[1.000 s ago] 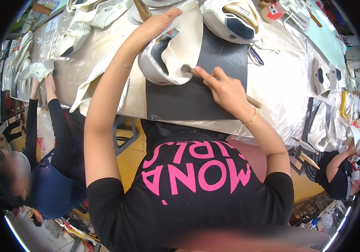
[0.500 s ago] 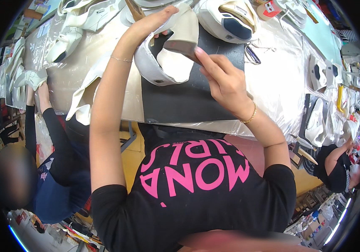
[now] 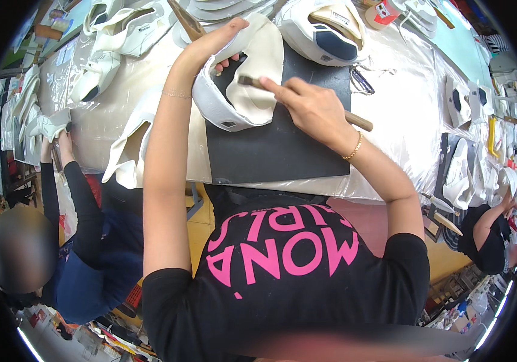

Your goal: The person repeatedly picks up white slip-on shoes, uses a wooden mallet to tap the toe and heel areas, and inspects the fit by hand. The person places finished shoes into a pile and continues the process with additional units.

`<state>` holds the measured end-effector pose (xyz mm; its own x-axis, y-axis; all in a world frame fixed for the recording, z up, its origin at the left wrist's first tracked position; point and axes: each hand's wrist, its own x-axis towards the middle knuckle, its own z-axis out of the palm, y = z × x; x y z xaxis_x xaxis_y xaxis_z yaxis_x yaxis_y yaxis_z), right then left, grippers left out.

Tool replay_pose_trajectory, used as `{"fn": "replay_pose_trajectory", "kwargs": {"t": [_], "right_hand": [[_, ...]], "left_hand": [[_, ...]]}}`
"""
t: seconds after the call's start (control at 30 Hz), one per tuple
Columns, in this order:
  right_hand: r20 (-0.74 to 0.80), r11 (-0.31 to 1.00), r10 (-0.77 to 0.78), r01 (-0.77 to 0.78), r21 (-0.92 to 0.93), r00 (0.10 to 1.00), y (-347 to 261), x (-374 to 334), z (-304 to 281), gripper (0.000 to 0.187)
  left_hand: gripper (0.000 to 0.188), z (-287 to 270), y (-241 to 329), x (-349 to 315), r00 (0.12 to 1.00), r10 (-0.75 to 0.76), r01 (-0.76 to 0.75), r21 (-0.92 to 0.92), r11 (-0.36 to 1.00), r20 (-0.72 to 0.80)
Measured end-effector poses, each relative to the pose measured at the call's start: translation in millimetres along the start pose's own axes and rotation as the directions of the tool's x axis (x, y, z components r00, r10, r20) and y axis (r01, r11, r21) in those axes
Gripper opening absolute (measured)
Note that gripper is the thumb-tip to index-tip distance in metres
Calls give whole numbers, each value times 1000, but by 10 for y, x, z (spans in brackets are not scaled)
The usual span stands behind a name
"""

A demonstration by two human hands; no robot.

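A white shoe upper (image 3: 225,108) with a cream lining stands over a black mat (image 3: 276,157). My left hand (image 3: 219,42) is closed on its far left edge, with fingertips showing inside the opening. In my right hand (image 3: 315,108) is a brush (image 3: 357,120) with a wooden handle that sticks out behind the hand. The brush's head lies against or just over the cream lining; motion blurs it, so I cannot tell whether it touches. Just beyond my left hand, a flat wooden stick (image 3: 187,21) leans up.
Stacked pale shoe pieces (image 3: 222,9) and white uppers (image 3: 319,33) lie at the back. Another upper (image 3: 131,145) rests left of the mat. A red-and-white container (image 3: 382,15) stands back right, near a dark cord (image 3: 362,80). Co-workers sit at left (image 3: 89,253) and right (image 3: 488,232).
My right hand has shifted slightly left and down, bringing the brush head left across the lining. The upper has tilted, showing more of its lining.
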<state>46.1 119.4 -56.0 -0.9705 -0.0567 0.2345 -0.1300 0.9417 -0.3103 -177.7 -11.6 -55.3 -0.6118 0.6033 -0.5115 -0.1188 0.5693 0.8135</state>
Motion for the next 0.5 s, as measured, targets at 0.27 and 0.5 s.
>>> {"fn": "replay_pose_trajectory", "kwargs": {"t": [0.27,0.5], "right_hand": [[86,999,0,4,-54,996,-15,111,56,56],[158,999,48,-48,-6,986,-61,197,55,56]], "left_hand": [[68,38,-5,-30,1000,-13,14,39,999,-7],[66,18,19,-64,998,58,-58,7,998,20]]}}
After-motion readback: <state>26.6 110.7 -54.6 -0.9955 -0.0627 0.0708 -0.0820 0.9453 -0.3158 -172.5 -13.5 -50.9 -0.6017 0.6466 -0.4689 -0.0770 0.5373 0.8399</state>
